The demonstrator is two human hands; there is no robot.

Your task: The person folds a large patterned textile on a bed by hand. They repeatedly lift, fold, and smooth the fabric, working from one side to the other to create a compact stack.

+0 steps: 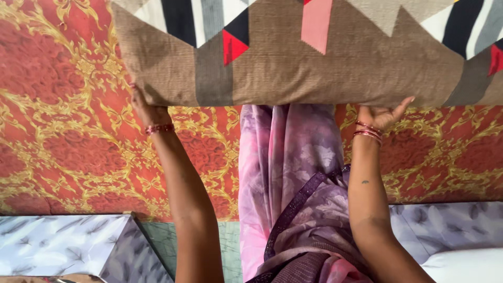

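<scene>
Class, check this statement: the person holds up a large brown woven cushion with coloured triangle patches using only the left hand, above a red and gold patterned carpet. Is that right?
Not quite. The head view shows both hands gripping the large brown woven cushion with coloured triangle patches: the left hand at one lower corner, the right hand at the other. It is above the red and gold patterned carpet.

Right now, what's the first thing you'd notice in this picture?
The big brown cushion with black, white, pink and red triangles fills the top, held up from below at its two lower corners by the left hand and the right hand. Behind it spreads a bright red and gold floral carpet. Down the middle hangs purple and pink flowered clothing, between the two arms.
</scene>
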